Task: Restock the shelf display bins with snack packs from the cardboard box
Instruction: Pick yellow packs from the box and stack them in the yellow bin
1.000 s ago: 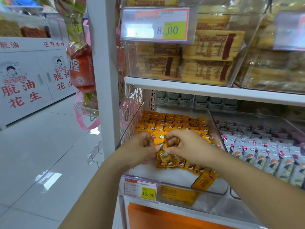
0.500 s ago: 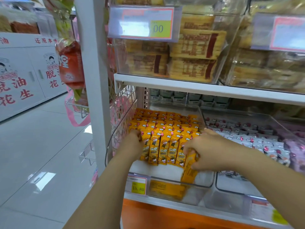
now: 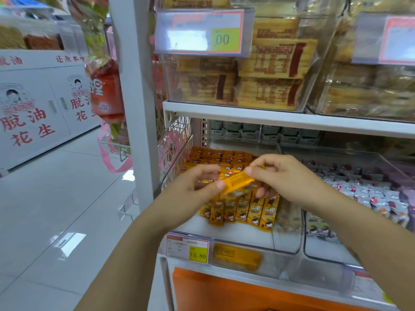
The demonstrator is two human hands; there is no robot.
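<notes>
A clear plastic bin on the lower shelf holds rows of small orange snack packs. Above those rows, my left hand and my right hand both pinch one orange snack pack, held crosswise with its printed back up. My left thumb is on its left end, my right fingers on its right end. The cardboard box is not in view.
A second clear bin to the right holds white and pink packs. The shelf above carries bins of brown-wrapped packs. A yellow price tag hangs on the bin's front. A white shelf post stands left, with tiled aisle floor beyond.
Both hands left the ends of the front row, where they had squared it up, and rose over the bin. They now hold a single orange pack between them.
</notes>
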